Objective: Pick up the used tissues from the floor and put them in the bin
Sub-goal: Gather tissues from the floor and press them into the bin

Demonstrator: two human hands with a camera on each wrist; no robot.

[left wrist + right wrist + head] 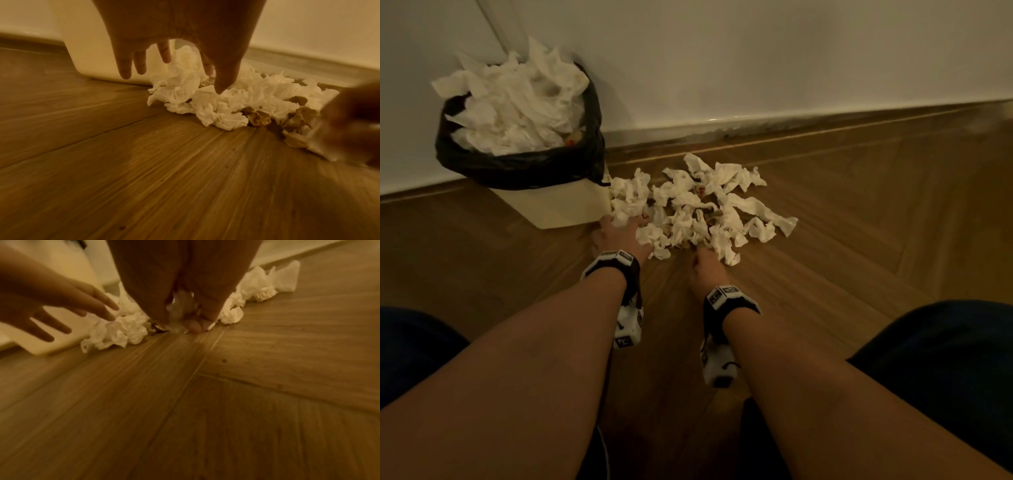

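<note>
A cream rectangular plastic bin (565, 209), lined with a black plastic bag (524, 164), is standing on the wooden herringbone floor (859, 246) against the white wall (756, 68), at the far left of the scene. Crumpled white tissues (517, 102) are heaping above its rim and overhanging the bag edge.

A pile of crumpled white used tissues (698, 205) is lying on the floor just right of the bin, near the skirting; its left edge is touching the bin's side. The left wrist view shows a few brown crumpled paper scraps (259, 116) mixed into the near edge of the pile.

The left hand (619, 236) is reaching over the near-left corner of the pile, beside the bin. Its fingers (125, 65) are spreading wide and straight, pointing down at the tissues; the thumb tip is touching or nearly touching a tissue, and nothing is being held.

The right hand (705, 267) is sitting at the near edge of the pile, right of the left hand. Its fingers (195, 324) are curling down onto the floor and bunching around a small pale wad at the pile's edge; the wrist view is blurred, so what exactly is being pinched cannot be told with certainty.

Both forearms are carrying black-and-white wrist camera units (613, 263).
</note>
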